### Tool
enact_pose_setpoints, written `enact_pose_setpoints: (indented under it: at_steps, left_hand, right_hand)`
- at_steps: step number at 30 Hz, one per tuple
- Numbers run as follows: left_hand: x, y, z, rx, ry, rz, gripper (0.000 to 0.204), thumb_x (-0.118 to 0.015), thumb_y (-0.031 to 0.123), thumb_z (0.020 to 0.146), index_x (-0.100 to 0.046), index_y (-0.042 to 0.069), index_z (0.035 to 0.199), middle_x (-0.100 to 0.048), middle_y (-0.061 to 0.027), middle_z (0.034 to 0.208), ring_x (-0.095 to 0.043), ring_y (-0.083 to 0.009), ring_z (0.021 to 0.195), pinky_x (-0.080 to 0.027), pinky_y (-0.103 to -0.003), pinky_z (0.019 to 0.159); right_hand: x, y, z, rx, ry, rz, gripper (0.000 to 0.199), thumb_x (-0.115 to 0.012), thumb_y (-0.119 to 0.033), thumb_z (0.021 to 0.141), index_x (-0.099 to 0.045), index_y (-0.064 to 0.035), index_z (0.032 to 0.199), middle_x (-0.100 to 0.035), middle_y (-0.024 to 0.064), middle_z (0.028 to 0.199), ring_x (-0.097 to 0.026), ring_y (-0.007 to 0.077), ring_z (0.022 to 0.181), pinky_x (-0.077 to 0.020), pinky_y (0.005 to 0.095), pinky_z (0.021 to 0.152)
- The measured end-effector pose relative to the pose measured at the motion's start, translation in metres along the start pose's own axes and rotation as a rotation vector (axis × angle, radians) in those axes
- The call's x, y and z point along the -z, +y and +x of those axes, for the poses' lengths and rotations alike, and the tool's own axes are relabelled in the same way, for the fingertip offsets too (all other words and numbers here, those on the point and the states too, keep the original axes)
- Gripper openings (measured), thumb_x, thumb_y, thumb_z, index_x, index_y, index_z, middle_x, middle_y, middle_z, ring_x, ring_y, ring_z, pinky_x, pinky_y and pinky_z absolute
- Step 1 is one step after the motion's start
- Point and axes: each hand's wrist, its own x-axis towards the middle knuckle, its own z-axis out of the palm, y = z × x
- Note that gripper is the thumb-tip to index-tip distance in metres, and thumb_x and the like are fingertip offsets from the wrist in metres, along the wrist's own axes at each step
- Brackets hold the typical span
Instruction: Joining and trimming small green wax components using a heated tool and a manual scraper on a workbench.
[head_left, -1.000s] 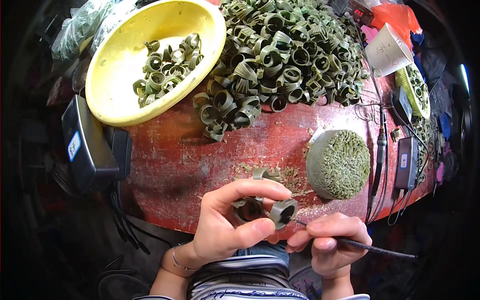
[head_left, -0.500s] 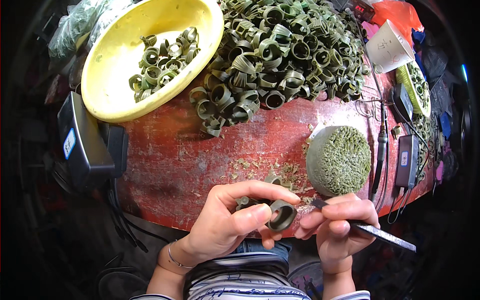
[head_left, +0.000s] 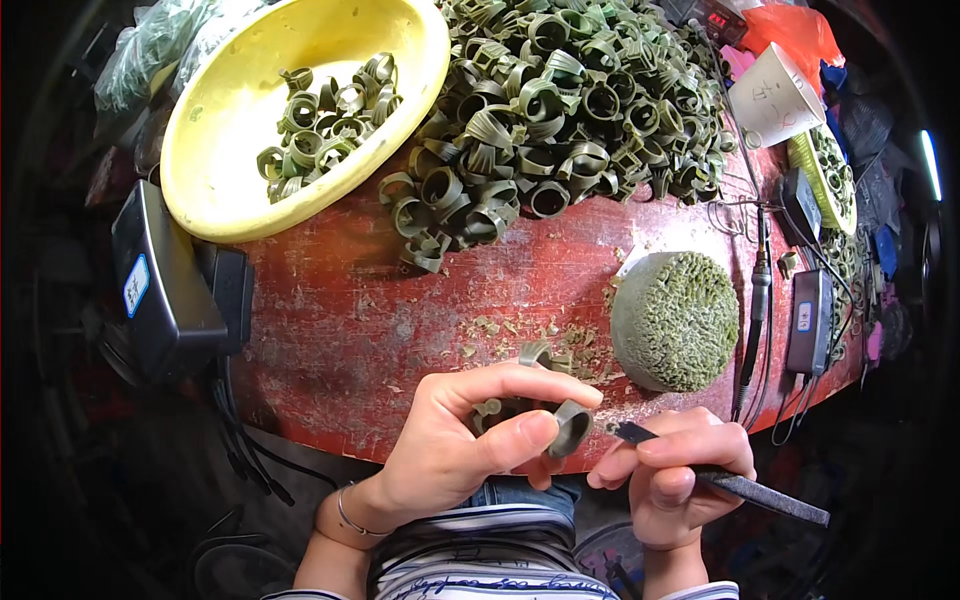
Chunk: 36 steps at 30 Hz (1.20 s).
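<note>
Partly obscured: the left hand (head_left: 455, 440) covers further green pieces (head_left: 487, 411) among its fingers, so their count cannot be told. Ring pile (head_left: 600, 105) and yellow basin (head_left: 205, 165) are cut off by the upper edge. Count: one pinched ring (head_left: 575, 430), one dark tool (head_left: 762, 492), one green block (head_left: 675, 320), one white cup (head_left: 775, 98); pile too overlapped to count. Left thumb and index finger are nearly closed on the pinched ring, near the front edge of the red table (head_left: 340, 330). Right hand (head_left: 690, 465): fingers closed round the dark tool, tip near the ring, apart from it. Versus half a second ago: ring turned more edge-on, tool lower, green scrap (head_left: 612, 428) visible at its tip.
</note>
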Motion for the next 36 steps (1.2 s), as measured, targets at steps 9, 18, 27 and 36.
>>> enact_pose_setpoints:
  at_steps: [9, 18, 27, 36]
  left_hand:
    - [0.001, 0.003, -0.003, 0.029, 0.049, 0.016, 0.04, -0.073, 0.016, 0.069, -0.058, -0.007, 0.098, -0.058, -0.0102, 0.085, -0.057, -0.0142, 0.072, -0.045, -0.021, 0.053]
    - [0.008, -0.002, -0.003, -0.25, 0.012, 0.454, 0.037, -0.075, 0.004, 0.066, -0.062, 0.004, 0.1, -0.054, -0.0016, 0.09, -0.047, -0.0029, 0.074, -0.04, -0.016, 0.063]
    - [0.006, -0.002, -0.002, -0.266, 0.07, 0.556, 0.04, -0.081, 0.009, 0.057, -0.064, 0.003, 0.092, -0.053, -0.0014, 0.081, -0.046, -0.0062, 0.07, -0.038, -0.019, 0.06]
    - [0.006, -0.001, -0.003, -0.43, 0.173, 0.636, 0.042, -0.084, 0.012, 0.051, -0.064, 0.003, 0.087, -0.057, -0.0041, 0.082, -0.049, -0.0093, 0.071, -0.039, -0.021, 0.061]
  right_hand:
    - [0.001, -0.003, -0.004, -0.006, 0.016, -0.14, 0.011, -0.058, -0.008, 0.083, -0.057, 0.0008, 0.09, -0.064, 0.0091, 0.067, -0.061, 0.0166, 0.057, -0.0492, 0.0252, 0.053]
    - [0.001, -0.018, 0.003, -0.081, -0.167, -0.338, 0.018, -0.064, -0.004, 0.077, -0.063, -0.0056, 0.095, -0.06, 0.0051, 0.074, -0.057, 0.0145, 0.061, -0.0465, 0.0241, 0.055]
    - [-0.006, -0.013, 0.005, -0.146, -0.105, -0.366, 0.01, -0.062, -0.005, 0.079, -0.062, -0.0008, 0.088, -0.061, 0.0114, 0.074, -0.059, 0.0178, 0.063, -0.0482, 0.0262, 0.056]
    - [-0.008, 0.004, 0.008, -0.106, -0.192, -0.315, 0.01, -0.061, 0.002, 0.076, -0.06, 0.0048, 0.086, -0.063, 0.0174, 0.078, -0.062, 0.0223, 0.065, -0.0493, 0.0277, 0.058]
